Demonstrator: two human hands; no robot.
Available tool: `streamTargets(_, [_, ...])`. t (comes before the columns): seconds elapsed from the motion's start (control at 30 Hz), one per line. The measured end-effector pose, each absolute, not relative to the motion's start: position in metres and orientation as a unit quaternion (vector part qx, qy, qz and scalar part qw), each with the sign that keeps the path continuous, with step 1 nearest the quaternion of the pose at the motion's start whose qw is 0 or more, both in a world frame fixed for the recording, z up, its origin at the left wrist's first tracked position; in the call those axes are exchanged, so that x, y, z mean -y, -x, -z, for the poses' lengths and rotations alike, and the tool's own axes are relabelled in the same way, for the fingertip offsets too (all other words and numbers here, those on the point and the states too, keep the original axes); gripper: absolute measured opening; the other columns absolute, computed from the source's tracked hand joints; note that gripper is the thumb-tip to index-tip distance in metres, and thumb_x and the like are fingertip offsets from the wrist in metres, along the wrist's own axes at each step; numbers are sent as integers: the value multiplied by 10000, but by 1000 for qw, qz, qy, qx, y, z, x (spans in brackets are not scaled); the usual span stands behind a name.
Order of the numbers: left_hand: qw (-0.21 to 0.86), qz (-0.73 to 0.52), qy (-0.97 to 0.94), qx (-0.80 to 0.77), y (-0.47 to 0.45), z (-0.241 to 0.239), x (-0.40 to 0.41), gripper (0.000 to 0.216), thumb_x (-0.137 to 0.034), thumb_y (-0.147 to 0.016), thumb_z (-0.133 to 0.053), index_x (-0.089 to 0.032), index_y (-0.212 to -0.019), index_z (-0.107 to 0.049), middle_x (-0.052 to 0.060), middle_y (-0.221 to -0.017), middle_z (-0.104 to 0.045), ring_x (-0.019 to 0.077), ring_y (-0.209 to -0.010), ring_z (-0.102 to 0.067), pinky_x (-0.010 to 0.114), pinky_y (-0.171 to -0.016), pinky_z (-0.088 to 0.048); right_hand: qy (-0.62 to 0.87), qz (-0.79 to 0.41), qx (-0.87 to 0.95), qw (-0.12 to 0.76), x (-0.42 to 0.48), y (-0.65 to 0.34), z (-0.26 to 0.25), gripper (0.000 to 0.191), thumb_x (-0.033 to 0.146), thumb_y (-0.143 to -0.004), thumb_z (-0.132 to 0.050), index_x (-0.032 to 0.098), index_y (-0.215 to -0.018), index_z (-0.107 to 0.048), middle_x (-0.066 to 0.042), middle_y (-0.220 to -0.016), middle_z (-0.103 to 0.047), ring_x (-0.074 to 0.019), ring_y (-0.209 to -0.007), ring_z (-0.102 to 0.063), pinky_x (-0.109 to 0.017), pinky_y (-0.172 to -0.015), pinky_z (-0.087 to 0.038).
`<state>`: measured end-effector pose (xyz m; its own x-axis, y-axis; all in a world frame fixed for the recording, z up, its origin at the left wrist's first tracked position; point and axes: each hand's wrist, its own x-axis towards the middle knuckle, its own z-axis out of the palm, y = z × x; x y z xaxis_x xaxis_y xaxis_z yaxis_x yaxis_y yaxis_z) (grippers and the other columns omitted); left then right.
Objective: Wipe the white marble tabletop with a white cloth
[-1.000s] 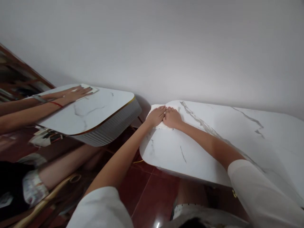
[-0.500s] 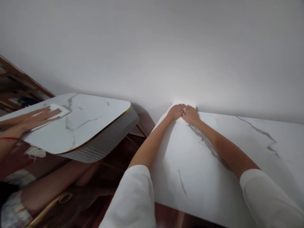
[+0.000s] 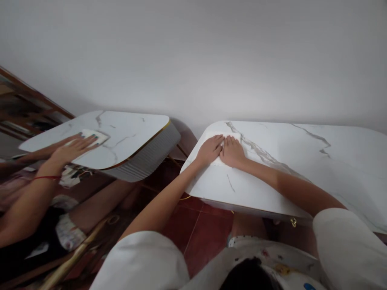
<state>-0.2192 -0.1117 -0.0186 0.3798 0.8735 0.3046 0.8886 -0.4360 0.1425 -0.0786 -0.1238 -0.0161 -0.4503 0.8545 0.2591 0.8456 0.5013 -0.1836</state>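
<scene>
My left hand (image 3: 211, 148) and my right hand (image 3: 232, 151) lie side by side, fingers flat, pressing a white cloth (image 3: 235, 137) onto a white marble-look table top (image 3: 302, 161). The cloth is mostly hidden under my palms; only its far edge shows beyond my fingertips. Both hands are near the table's left rounded end, a short way from the wall.
To the left stands a second marble-look table (image 3: 133, 141) with a gold rim. Another person's hand (image 3: 74, 148), a red string on its wrist, presses a white cloth (image 3: 96, 137) on it. Dark red floor tiles (image 3: 196, 233) show between the tables. A grey wall runs behind.
My hands slid the cloth forward to the table's far edge by the wall, then back toward me. The other person's hand also moved its cloth across the left table.
</scene>
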Motion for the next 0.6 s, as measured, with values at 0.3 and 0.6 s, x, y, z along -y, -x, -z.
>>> streamTargets(0.3, [41, 166, 777, 606, 192, 23, 237, 485, -234, -864, -325, -112, -1312, -466, 112, -1381, -466, 241, -1295, -401, 439, -1073, -335, 410, -43, 897, 159, 221, 50, 16, 616, 282, -857, -353, -84, -1353, -352, -247, -1432, -344, -305, -1345, -292, -412, -1107, -207])
streamTargets(0.6, [30, 200, 795, 572, 126, 21, 204, 480, -172, -812, -355, -54, -1250, -514, 154, -1330, -508, 242, -1271, -424, 427, -1084, -324, 417, -27, 896, 151, 189, -16, 20, 603, 292, -841, -345, -28, -1350, -392, -205, -1432, -370, -280, -1332, -328, -411, -1094, -241])
